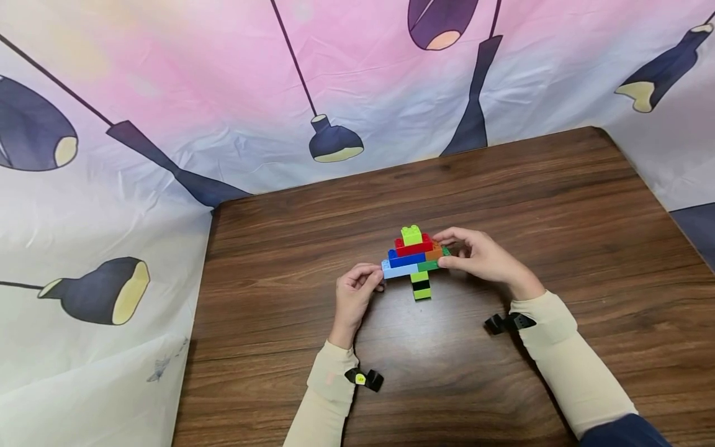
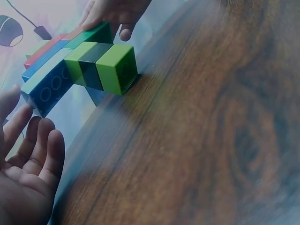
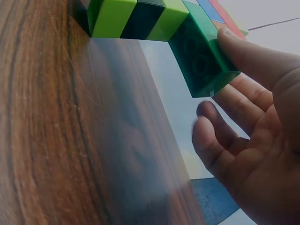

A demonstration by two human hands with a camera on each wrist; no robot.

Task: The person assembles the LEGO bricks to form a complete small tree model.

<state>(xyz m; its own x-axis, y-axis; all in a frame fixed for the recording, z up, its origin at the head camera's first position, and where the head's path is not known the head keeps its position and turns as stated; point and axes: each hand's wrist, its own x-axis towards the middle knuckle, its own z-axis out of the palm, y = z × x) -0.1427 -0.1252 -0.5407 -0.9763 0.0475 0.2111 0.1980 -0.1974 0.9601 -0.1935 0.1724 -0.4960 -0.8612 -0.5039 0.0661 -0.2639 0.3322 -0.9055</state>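
A tree-shaped stack of toy building bricks (image 1: 406, 259) stands upright on the table. A lime brick (image 1: 412, 234) tops it, above a red brick (image 1: 413, 247). Under these lie a blue brick (image 1: 406, 259) beside an orange one, then a light blue brick (image 1: 400, 271) beside a green brick (image 3: 206, 51). The narrow trunk (image 2: 101, 68) is lime, black and lime. My left hand (image 1: 354, 295) pinches the light blue brick's outer end with its fingertips. On the other side, my right hand (image 1: 486, 257) grips the green end, thumb in front and fingers behind.
The stack stands on a brown wood-grain table (image 1: 290, 267). A cloth backdrop (image 1: 234, 93) printed with lamps hangs behind the table and along its left side. Black wrist devices (image 1: 365, 379) sit on both cream sleeves.
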